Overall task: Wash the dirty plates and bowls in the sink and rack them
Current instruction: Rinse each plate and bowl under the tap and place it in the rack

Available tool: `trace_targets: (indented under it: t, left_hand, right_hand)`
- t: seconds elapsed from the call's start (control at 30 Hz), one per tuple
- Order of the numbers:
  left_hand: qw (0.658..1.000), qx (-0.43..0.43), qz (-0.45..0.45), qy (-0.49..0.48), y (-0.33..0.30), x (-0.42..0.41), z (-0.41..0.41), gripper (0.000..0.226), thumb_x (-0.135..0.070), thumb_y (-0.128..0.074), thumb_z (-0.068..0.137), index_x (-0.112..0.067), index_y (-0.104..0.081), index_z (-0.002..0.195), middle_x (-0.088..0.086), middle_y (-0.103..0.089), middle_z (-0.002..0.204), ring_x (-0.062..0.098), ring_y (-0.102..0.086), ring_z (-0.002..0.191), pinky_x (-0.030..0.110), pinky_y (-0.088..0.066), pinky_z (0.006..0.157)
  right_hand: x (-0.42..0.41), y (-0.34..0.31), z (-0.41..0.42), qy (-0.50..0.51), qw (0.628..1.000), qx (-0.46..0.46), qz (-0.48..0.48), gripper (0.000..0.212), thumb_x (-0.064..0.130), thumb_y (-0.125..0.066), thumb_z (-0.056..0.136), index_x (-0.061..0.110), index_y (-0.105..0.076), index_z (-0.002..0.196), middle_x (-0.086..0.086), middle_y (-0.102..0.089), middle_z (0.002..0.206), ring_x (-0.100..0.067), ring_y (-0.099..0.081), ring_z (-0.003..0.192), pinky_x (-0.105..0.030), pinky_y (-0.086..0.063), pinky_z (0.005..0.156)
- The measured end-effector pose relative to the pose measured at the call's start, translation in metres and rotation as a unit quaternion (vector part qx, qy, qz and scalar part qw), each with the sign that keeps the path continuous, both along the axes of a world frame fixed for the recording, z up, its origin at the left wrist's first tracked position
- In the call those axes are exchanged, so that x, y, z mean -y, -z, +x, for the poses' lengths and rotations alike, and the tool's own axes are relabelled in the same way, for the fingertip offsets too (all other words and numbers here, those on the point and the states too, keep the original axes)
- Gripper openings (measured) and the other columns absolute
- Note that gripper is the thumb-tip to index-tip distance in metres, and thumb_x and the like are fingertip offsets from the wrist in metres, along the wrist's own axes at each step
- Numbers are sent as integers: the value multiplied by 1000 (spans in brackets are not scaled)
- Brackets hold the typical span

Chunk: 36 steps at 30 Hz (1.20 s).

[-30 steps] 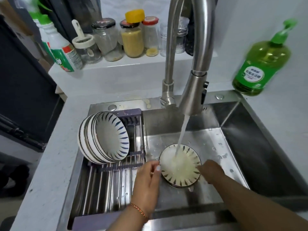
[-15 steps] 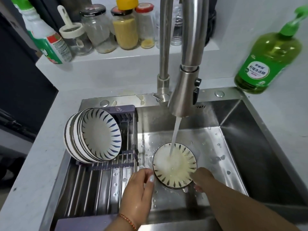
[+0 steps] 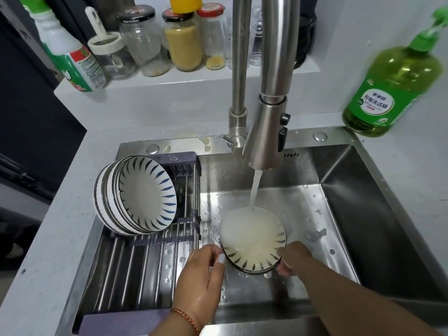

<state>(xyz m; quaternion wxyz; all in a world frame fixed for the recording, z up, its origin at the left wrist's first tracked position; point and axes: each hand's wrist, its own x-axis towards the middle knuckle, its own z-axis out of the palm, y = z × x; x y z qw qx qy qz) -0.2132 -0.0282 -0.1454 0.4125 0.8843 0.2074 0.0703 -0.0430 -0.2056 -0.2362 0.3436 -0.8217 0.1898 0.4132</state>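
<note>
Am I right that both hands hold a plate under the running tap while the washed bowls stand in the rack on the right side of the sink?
Not quite. The head view shows the rack with the washed bowls on the left side of the sink, not the right. Otherwise right: left hand and right hand hold the plate under the running tap.

wall: plain pale grey-white behind the ledge (image 3: 184,80)
ledge: white, raised at the back, lined with glass jars (image 3: 141,42) and a white cleaner bottle (image 3: 72,61)
counter (image 3: 55,238): pale speckled stone
right corner: green soap bottle (image 3: 392,76)
left side: dark cabinet (image 3: 29,117)
light: soft, even
</note>
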Motion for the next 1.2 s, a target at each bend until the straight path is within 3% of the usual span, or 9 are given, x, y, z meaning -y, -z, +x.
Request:
trace_targets:
  t: [0.23, 0.43, 0.63, 0.77, 0.83, 0.93, 1.0, 1.1, 1.2]
  left_hand:
    - [1000, -2, 16, 5, -5, 2, 1, 39, -63, -23, 85, -36, -50, 84, -16, -57, 82, -3, -51, 86, 21, -45, 72]
    - [1000, -25, 15, -2, -6, 3, 0, 39, -65, -21, 86, -37, -48, 84, -14, -57, 83, -2, -52, 82, 20, -42, 68]
    - [998, -39, -25, -49, -30, 12, 3, 12, -42, -36, 99, -38, -46, 93, -15, -58, 88, -8, -53, 80, 4, -39, 61]
    - [982, -42, -128, -129, -41, 13, 10, 23, -38, -37, 101, -30, -57, 106, -7, -66, 97, 5, -62, 82, 10, -43, 58]
    - [942, -41, -290, -165, -51, 13, 21, 28, -38, -37, 102, -26, -61, 110, 0, -72, 96, 17, -69, 82, 20, -52, 60]
    - [807, -19, -570, -155, -68, 19, 37, 38, -45, -38, 99, -23, -61, 119, 4, -72, 111, 23, -71, 98, 36, -58, 67]
    - [744, -7, -646, -168, -72, 22, 44, 37, -40, -41, 99, -21, -55, 127, 10, -70, 117, 30, -69, 101, 43, -59, 66]
    - [732, 12, -656, -185, -70, 20, 49, 36, -33, -44, 99, -20, -52, 131, 11, -69, 117, 34, -69, 101, 46, -59, 65]
    - [729, 32, -658, -183, -73, 16, 53, 36, -34, -43, 99, -20, -53, 130, 11, -69, 117, 33, -69, 100, 43, -59, 59]
  right_hand:
    - [-1, -22, 7, 38, 993, 77, 76, 15, 4, -55, 89, 1, -57, 74, -22, -64, 78, -31, -66, 64, -44, -59, 68]
    - [6, -59, 5, 143, 973, 41, 174, 15, -7, -50, 87, -16, -56, 97, -37, -60, 92, -38, -65, 57, -36, -56, 43]
    - [21, -88, -18, 193, 938, -24, 287, 14, -10, -46, 88, -10, -59, 94, -23, -69, 75, -30, -68, 60, -36, -59, 54]
    - [24, -108, -31, 164, 928, 3, 334, 19, -8, -44, 90, -12, -59, 103, -27, -70, 94, -36, -69, 79, -49, -57, 77]
    - [24, -118, -35, 142, 925, 23, 351, 20, -7, -44, 92, -11, -59, 104, -27, -69, 98, -39, -69, 86, -54, -53, 84]
    - [23, -132, -38, 123, 924, 57, 359, 19, -7, -43, 92, -11, -60, 99, -27, -70, 95, -36, -69, 83, -53, -54, 83]
    - [22, -138, -37, 121, 923, 78, 356, 18, -6, -45, 91, -11, -61, 98, -27, -70, 93, -37, -69, 80, -53, -54, 82]
    - [21, -148, -33, 93, 939, 116, 311, 14, 2, -54, 91, -10, -60, 89, -29, -69, 87, -40, -70, 75, -50, -57, 77]
    - [21, -154, -31, -8, 949, 261, 176, 23, 17, -67, 86, 7, -52, 71, -11, -67, 73, -16, -66, 62, -29, -53, 62]
